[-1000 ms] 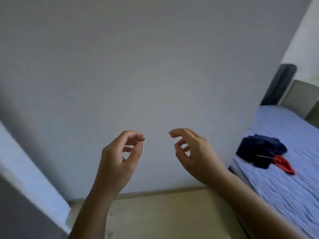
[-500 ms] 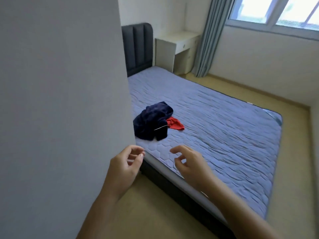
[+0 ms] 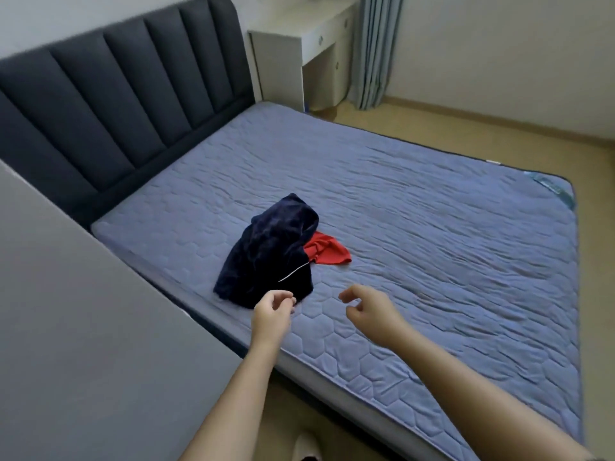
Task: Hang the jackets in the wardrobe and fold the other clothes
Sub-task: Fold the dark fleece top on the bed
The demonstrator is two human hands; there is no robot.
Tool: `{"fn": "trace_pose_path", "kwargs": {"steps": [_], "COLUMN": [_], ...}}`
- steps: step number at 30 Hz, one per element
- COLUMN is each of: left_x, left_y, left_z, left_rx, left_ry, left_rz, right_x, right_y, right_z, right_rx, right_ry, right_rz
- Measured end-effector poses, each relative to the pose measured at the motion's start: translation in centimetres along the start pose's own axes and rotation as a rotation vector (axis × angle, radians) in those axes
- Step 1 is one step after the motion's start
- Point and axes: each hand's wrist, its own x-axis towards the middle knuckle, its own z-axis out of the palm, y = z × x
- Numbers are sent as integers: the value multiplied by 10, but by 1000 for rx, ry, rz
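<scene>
- On the blue quilted mattress (image 3: 432,227), left of its centre: a crumpled navy garment (image 3: 269,254) with a thin white piped seam, heaped to a peak. Cannot tell whether it is a jacket.
- At 3 o'clock of that heap, touching it and partly tucked under it: a smaller red garment (image 3: 327,252), lying fairly flat.
- Left hand (image 3: 271,314) is at 6 o'clock of the navy heap, fingers loosely curled and holding nothing. The fingertips sit at the near hem; contact cannot be told.
- Right hand (image 3: 372,311) is at 4 o'clock of the heap, apart from it over bare mattress, relaxed and empty.
- Handling, judged: the navy cloth looks plush, soft and limp, so it will sag and trail when lifted. It seems neither fragile nor slippery. The red piece looks thin and light and may drag along, since the two overlap.
- Hold, judged: pinch the near hem by the piping, shake the garment open, then find the shoulders or waistband with both hands.
- Around: dark padded headboard (image 3: 116,94) at 10 o'clock, white desk (image 3: 299,38) at 12, grey panel (image 3: 83,327) at 8.
</scene>
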Motion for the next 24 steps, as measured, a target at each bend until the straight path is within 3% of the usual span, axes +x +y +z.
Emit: {"fn": "trace_pose_path", "kwargs": {"steps": [5,9,14,19,22,24], "left_x": [170,311,423,481,498,502], "left_y": [-41,-80,-141,-186,-199,-197], "left_z": [48,64,62,65,59,45], "left_rx": [380,536,757,798,865,765], "left_ry": [6,19,124,29,88,147], "left_rz": [-235,-250,-229,-336,-256,-189], "right_x": [162,288,390,446,464,468], "right_y": [41,85,125,138,152,166], "right_z": [37,85,170,220,243,251], "right_rx": [331,540,494,555,561,471], "right_ry": [29,54,-78,-54,-120,-58], "right_rz": [288,468,445,327,412,409]}}
